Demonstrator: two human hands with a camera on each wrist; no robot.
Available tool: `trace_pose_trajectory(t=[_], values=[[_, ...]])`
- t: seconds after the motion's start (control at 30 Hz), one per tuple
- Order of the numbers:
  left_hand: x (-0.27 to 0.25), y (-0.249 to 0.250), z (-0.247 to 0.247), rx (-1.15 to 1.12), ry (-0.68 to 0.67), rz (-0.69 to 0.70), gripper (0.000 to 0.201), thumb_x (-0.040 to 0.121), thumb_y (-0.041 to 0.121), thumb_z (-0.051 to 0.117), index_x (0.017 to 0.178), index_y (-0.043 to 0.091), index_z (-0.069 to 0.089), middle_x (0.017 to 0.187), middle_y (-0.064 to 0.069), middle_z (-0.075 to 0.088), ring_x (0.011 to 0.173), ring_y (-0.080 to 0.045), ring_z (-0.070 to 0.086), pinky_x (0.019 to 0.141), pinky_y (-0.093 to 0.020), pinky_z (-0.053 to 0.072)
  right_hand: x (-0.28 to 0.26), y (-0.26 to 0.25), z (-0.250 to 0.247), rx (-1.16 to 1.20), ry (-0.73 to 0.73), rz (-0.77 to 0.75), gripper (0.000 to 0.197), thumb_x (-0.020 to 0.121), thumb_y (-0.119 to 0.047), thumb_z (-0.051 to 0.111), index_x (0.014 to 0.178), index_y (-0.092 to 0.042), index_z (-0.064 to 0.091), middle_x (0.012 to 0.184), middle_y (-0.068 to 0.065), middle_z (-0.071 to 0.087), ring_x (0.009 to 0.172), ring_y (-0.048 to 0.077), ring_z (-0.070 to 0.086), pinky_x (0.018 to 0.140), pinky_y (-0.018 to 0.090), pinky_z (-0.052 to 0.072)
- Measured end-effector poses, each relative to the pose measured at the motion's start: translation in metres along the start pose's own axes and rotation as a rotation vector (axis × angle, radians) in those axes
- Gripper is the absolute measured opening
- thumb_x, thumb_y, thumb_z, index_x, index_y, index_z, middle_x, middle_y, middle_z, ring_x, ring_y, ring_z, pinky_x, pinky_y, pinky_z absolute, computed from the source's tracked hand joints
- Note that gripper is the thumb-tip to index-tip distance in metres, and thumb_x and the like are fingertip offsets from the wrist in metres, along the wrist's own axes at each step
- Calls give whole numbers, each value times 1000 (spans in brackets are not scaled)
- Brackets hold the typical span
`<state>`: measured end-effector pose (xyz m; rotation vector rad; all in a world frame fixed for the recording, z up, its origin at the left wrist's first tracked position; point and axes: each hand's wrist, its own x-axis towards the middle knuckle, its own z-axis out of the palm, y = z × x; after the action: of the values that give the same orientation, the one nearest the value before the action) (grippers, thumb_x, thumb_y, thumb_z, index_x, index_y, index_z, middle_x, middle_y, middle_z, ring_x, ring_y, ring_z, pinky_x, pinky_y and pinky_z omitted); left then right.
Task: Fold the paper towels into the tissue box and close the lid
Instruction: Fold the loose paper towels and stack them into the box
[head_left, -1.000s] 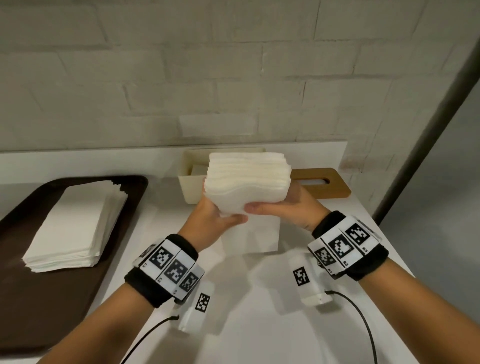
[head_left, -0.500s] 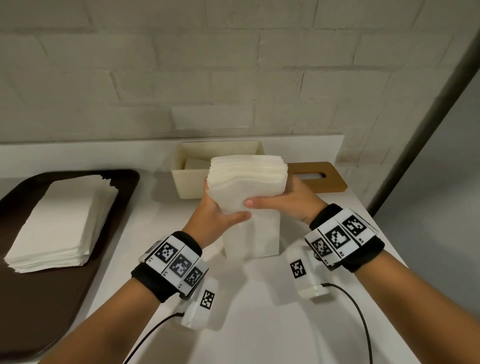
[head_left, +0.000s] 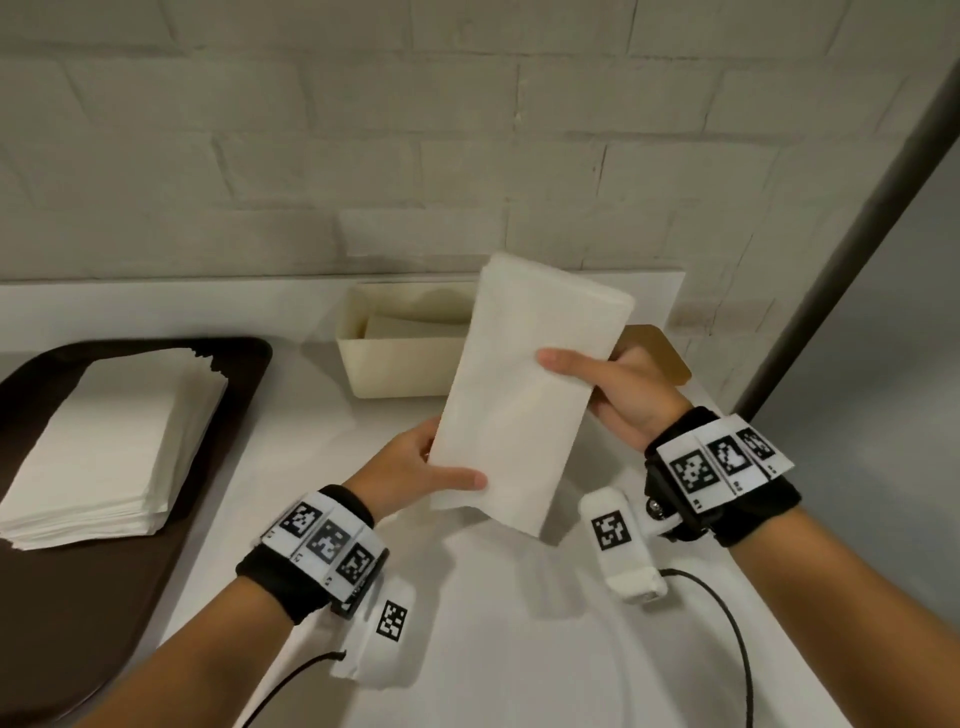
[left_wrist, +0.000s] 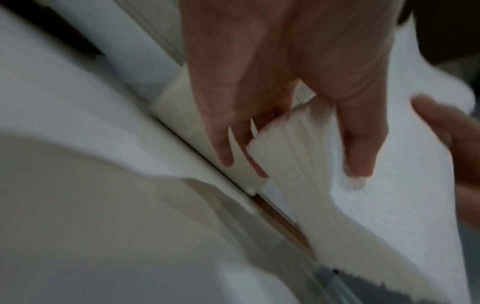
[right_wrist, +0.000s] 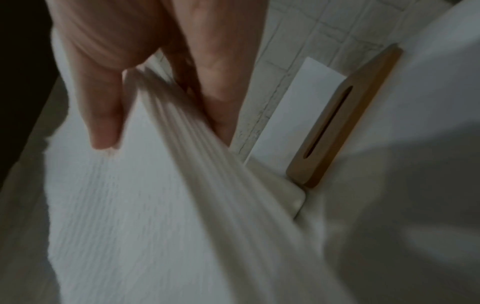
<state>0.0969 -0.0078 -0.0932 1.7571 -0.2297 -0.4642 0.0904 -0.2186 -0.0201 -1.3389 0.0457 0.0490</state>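
Note:
Both hands hold one thick folded stack of white paper towels (head_left: 524, 395) above the counter, tilted with its far end over the cream tissue box (head_left: 395, 364). My left hand (head_left: 415, 467) grips the stack's near left edge, thumb on top. My right hand (head_left: 613, 384) pinches the right edge, thumb across the top face. The layered edge of the stack (left_wrist: 293, 164) shows between thumb and fingers; the right wrist view shows the same stack (right_wrist: 145, 205). The box stands open with some towels inside. The wooden slotted lid (right_wrist: 345, 117) lies flat to the right of the box.
A dark brown tray (head_left: 62, 597) at the left carries another pile of white towels (head_left: 109, 441). A brick wall runs behind the white counter (head_left: 519, 623). The counter's right edge drops off beside a grey post (head_left: 857, 218).
The stack, earlier held with its folded edge facing me, has been turned flat-side up and lifted, its far end now over the box. Both hands shifted to opposite side edges.

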Motion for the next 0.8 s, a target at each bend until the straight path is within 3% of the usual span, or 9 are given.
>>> trace_pose_trajectory(t=[0.1, 0.17, 0.27, 0.37, 0.47, 0.53, 0.63, 0.73, 0.8], values=[[-10, 1, -21, -131, 70, -9, 76, 35, 32, 89, 106, 25, 62, 101, 2, 72, 89, -16, 70, 75, -28, 57, -1, -1, -18, -6, 68, 2, 32, 75, 2, 68, 104, -9, 58, 102, 5, 66, 97, 20, 64, 83, 34, 55], [-15, 1, -34, -187, 146, -2, 77, 25, 35, 90, 97, 28, 64, 94, 1, 72, 84, -17, 70, 75, -31, 56, -3, 5, -29, -94, 45, 33, 34, 75, 4, 65, 99, -16, 53, 101, 1, 63, 93, 16, 63, 80, 29, 55], [-22, 1, -42, -117, 245, 93, 49, 52, 14, 86, 91, 27, 60, 88, 4, 64, 77, -9, 65, 70, -20, 54, -8, 22, -40, -298, -73, 115, 50, 71, 8, 68, 112, -16, 51, 104, -3, 63, 95, 11, 61, 78, 23, 55], [-30, -1, -38, 2, 251, 131, 43, 70, -4, 74, 92, 27, 53, 91, 7, 57, 81, -11, 59, 65, -15, 53, -12, 41, -44, -440, -147, 181, 60, 70, 11, 69, 121, -14, 50, 102, -6, 63, 92, 5, 60, 70, 13, 54], [-36, -7, -33, 8, 221, 120, 56, 71, -9, 70, 107, 27, 47, 96, 6, 53, 79, -1, 59, 66, -9, 51, -15, 53, -46, -517, -188, 224, 61, 72, 11, 68, 124, -15, 48, 105, -5, 63, 97, 10, 60, 77, 15, 53], [-37, -12, -34, 7, 192, 81, 71, 71, -10, 70, 120, 26, 35, 102, 9, 51, 85, 0, 55, 67, -5, 49, -15, 54, -46, -561, -203, 249, 66, 73, 8, 69, 129, -15, 43, 117, 1, 61, 105, 15, 58, 86, 21, 50], [-38, -14, -39, 91, 109, 11, 83, 69, -8, 73, 123, 30, 24, 107, 18, 45, 93, 3, 48, 65, 0, 45, -14, 50, -45, -611, -229, 264, 83, 71, 4, 73, 138, -16, 27, 129, 3, 51, 118, 19, 50, 96, 29, 43], [-35, -12, -42, 115, 31, -34, 89, 65, -3, 79, 123, 37, 24, 110, 18, 45, 96, 6, 47, 66, -1, 46, -12, 49, -39, -577, -258, 274, 95, 69, 3, 75, 140, -24, 19, 128, -4, 47, 118, 14, 47, 95, 24, 41], [-34, -10, -42, 77, 12, -42, 97, 48, 14, 86, 117, 49, 28, 113, 17, 45, 99, 5, 49, 68, -4, 49, -11, 50, -34, -516, -282, 285, 82, 69, 5, 74, 132, -26, 32, 119, -9, 53, 109, 6, 51, 84, 14, 46]])
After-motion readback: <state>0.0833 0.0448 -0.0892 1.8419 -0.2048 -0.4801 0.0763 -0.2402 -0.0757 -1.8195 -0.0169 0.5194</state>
